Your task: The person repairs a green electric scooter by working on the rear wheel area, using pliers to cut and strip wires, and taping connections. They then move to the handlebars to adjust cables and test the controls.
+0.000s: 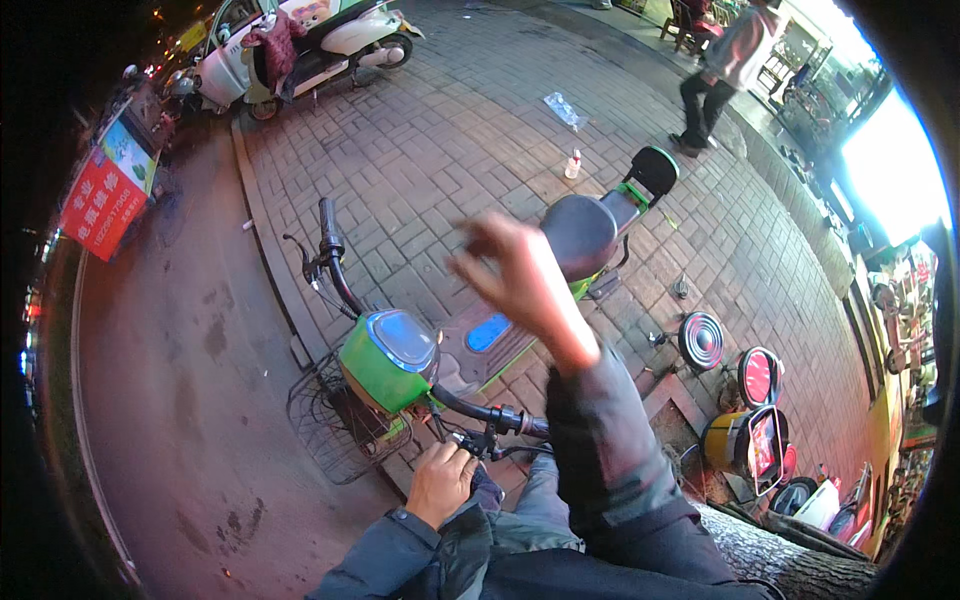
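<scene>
A green electric scooter (385, 390) stands in front of me, its front turned to the left. My left hand (443, 483) is closed at the brake lever (475, 440) on the scooter's near handlebar (500, 415); its fingertips are partly hidden there. Raised above the scooter's footboard (470, 350), my right hand (510, 270) is blurred by motion. Its thumb and fingers look apart, and I see nothing in them. The far handlebar grip (330, 225) is untouched. Behind the right hand is the dark seat (580, 235).
A wire basket (335, 440) hangs at the scooter's front. Right of me are round stools (701, 340), a yellow bucket (728, 442) and a tree trunk (780, 555). A small bottle (572, 165) stands on the paving. A person (725, 75) walks at the far right. White scooters (350, 40) are parked far left.
</scene>
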### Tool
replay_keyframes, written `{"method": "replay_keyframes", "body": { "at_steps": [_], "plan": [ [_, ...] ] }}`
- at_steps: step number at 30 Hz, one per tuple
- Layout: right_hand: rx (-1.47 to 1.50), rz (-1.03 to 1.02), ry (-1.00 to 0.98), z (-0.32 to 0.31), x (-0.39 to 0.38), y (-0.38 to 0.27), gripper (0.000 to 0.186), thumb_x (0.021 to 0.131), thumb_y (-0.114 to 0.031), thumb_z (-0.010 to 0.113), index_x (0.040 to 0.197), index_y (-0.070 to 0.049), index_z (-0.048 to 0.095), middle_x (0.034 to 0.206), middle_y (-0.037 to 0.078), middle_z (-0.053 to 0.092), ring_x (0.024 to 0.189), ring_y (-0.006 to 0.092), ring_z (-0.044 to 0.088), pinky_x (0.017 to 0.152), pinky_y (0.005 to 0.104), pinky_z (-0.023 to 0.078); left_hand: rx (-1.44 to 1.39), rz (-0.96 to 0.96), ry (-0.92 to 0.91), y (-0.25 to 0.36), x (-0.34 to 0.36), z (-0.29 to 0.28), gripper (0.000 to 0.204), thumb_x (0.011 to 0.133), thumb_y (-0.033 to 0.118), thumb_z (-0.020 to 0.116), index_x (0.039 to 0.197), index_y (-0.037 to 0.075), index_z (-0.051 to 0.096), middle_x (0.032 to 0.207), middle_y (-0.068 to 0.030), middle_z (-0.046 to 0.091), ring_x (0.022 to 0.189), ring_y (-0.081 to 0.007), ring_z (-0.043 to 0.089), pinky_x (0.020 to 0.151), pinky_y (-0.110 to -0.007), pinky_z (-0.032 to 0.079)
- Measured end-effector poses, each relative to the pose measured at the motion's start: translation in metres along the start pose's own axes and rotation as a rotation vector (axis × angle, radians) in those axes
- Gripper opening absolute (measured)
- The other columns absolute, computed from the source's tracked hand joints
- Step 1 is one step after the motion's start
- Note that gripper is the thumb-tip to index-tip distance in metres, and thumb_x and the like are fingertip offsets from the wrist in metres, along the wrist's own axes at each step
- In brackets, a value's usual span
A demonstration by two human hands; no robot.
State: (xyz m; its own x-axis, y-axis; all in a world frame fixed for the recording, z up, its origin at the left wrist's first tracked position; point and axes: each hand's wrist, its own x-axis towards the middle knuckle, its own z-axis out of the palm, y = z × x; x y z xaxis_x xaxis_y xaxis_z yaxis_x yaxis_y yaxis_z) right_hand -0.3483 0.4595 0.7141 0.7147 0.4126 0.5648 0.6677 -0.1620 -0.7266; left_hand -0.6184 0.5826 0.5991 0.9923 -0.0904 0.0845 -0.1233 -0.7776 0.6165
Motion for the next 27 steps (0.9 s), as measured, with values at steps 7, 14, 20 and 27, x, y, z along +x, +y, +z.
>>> {"method": "replay_keyframes", "body": {
  "at_steps": [7, 14, 20, 27],
  "plan": [
    [0.304, 0.408, 0.381, 0.131, 0.098, -0.02, 0.022, 0.089, -0.018, 0.069, 0.096, 0.003, 0.074, 0.086, 0.021, 0.074, 0.079, 0.0272, 0.075, 0.075, 0.0359, 0.057, -0.207, -0.035, -0.05, -0.006, -0.006, 0.012, 0.018, 0.096, 0.018, 0.058, 0.089, 0.003, 0.065, 0.092, -0.0173, 0.065, 0.087, -0.0421, 0.059, 0.075, -0.05, 0.049],
    [0.064, 0.261, -0.158, 0.078, -0.065, -0.007, 0.015, 0.094, -0.013, 0.069, 0.097, 0.002, 0.069, 0.078, 0.014, 0.069, 0.07, 0.016, 0.064, 0.066, 0.0321, 0.052, -0.858, -0.331, -0.171, -0.02, -0.017, 0.023, 0.02, 0.095, 0.018, 0.06, 0.089, 0.001, 0.068, 0.092, -0.0162, 0.063, 0.088, -0.0361, 0.062, 0.077, -0.046, 0.048],
    [-0.303, 0.468, -0.271, -0.004, -0.232, -0.07, 0.016, 0.087, -0.01, 0.072, 0.101, -0.003, 0.068, 0.093, 0.018, 0.065, 0.084, 0.0354, 0.065, 0.072, 0.0418, 0.053, -0.229, -0.048, 0.015, -0.016, -0.013, 0.009, 0.013, 0.089, 0.017, 0.069, 0.094, 0.005, 0.066, 0.093, -0.0111, 0.066, 0.09, -0.0334, 0.063, 0.074, -0.046, 0.047],
    [-0.643, 0.587, -0.277, 0.033, -0.291, -0.063, 0.032, 0.087, -0.027, 0.073, 0.109, -0.006, 0.061, 0.092, 0.013, 0.062, 0.084, 0.032, 0.062, 0.075, 0.0427, 0.05, -0.403, -0.174, -0.093, -0.004, -0.013, 0.011, 0.009, 0.095, 0.01, 0.057, 0.094, 0.005, 0.063, 0.092, -0.0152, 0.064, 0.086, -0.0392, 0.062, 0.073, -0.048, 0.048]
  ]
}}
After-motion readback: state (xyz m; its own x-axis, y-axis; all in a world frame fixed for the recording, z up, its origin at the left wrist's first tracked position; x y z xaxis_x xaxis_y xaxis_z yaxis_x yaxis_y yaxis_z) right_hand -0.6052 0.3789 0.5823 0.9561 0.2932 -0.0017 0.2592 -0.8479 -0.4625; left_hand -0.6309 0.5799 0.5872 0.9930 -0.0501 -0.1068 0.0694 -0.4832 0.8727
